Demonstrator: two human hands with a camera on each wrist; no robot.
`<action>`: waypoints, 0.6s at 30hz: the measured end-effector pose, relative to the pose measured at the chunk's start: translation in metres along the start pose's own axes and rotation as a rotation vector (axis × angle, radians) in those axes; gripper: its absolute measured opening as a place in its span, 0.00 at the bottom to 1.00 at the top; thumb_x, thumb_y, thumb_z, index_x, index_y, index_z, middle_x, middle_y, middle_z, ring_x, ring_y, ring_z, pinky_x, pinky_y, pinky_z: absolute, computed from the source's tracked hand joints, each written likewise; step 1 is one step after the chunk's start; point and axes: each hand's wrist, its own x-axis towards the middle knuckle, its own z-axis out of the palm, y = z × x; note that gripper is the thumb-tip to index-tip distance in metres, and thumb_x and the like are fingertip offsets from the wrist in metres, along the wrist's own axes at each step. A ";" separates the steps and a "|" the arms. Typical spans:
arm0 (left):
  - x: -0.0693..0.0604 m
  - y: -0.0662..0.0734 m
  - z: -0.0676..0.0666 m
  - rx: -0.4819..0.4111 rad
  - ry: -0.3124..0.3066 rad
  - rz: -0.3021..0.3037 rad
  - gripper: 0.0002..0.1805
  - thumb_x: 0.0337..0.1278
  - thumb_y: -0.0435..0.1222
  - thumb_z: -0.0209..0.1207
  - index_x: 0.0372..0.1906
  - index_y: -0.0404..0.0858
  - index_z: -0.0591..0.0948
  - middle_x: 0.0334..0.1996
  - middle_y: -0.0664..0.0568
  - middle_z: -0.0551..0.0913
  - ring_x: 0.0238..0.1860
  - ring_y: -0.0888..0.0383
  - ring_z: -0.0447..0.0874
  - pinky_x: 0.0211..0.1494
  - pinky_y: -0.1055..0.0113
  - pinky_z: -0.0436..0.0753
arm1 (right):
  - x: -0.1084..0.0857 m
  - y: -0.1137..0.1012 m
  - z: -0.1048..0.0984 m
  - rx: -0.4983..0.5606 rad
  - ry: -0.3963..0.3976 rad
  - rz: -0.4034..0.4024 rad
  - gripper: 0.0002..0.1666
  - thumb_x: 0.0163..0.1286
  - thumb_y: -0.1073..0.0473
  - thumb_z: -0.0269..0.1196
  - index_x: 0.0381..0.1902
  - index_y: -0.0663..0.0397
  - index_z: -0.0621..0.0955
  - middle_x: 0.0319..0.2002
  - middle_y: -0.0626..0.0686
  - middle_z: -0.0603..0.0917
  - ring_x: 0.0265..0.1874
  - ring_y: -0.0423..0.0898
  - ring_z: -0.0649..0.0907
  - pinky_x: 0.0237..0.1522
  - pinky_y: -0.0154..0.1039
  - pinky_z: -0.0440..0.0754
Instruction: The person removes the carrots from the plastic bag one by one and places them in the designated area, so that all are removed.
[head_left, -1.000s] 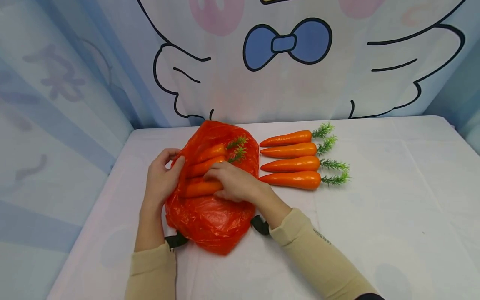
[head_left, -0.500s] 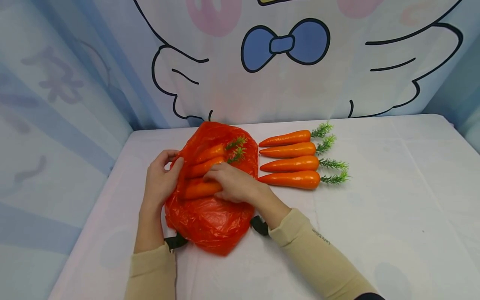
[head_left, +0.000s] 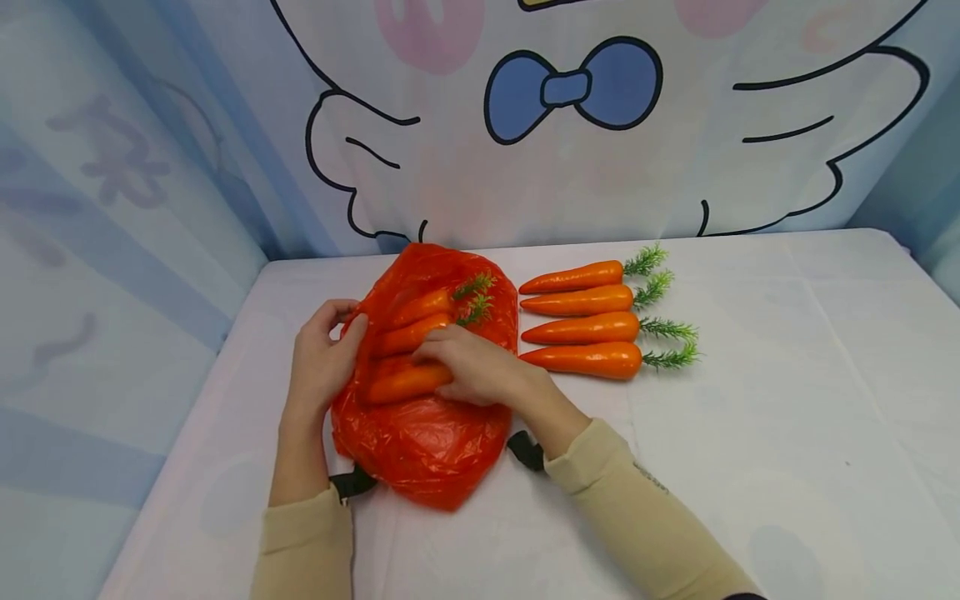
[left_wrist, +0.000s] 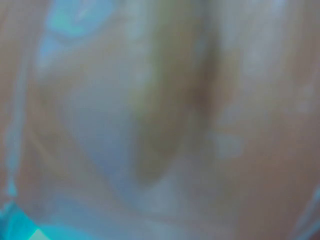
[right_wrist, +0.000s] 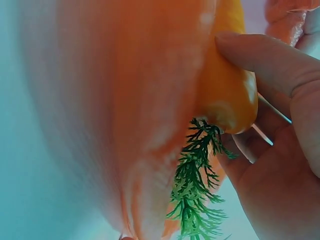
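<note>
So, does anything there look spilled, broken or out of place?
Nothing stands out. The four carrots beside the red bag lie neatly side by side, unbroken. The bag is crumpled, as thin plastic often is, and nothing looks spilled on the white table.

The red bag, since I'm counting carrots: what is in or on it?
At least three carrots show in or on the red bag, one held by the right hand. Anything beneath that hand or deeper in the plastic is covered.
</note>
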 end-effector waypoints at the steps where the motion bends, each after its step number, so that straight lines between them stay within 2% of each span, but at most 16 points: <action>1: 0.000 0.000 0.000 0.000 0.001 0.001 0.19 0.75 0.42 0.51 0.61 0.35 0.76 0.55 0.43 0.78 0.54 0.47 0.75 0.56 0.52 0.81 | -0.001 0.000 -0.001 0.002 -0.002 0.001 0.26 0.67 0.62 0.69 0.63 0.51 0.80 0.61 0.49 0.77 0.64 0.47 0.71 0.67 0.42 0.69; 9: 0.001 0.000 0.001 -0.009 0.002 -0.001 0.18 0.75 0.41 0.52 0.60 0.36 0.76 0.55 0.43 0.78 0.56 0.46 0.74 0.58 0.50 0.80 | -0.007 0.003 -0.007 0.021 0.009 0.003 0.25 0.67 0.62 0.70 0.62 0.50 0.80 0.60 0.48 0.78 0.63 0.47 0.71 0.67 0.42 0.69; 13: 0.001 0.000 0.001 -0.007 0.000 -0.004 0.17 0.75 0.40 0.52 0.60 0.36 0.76 0.54 0.42 0.78 0.58 0.46 0.73 0.59 0.50 0.79 | -0.008 0.004 -0.011 0.017 0.015 0.004 0.26 0.66 0.62 0.70 0.62 0.51 0.81 0.61 0.49 0.78 0.64 0.48 0.71 0.69 0.44 0.65; 18: 0.001 -0.001 0.000 -0.003 0.004 0.003 0.17 0.75 0.40 0.53 0.60 0.36 0.77 0.54 0.42 0.78 0.56 0.46 0.74 0.58 0.50 0.80 | -0.010 0.006 -0.016 0.016 0.025 0.004 0.26 0.66 0.62 0.70 0.62 0.51 0.81 0.61 0.49 0.78 0.66 0.49 0.70 0.71 0.44 0.63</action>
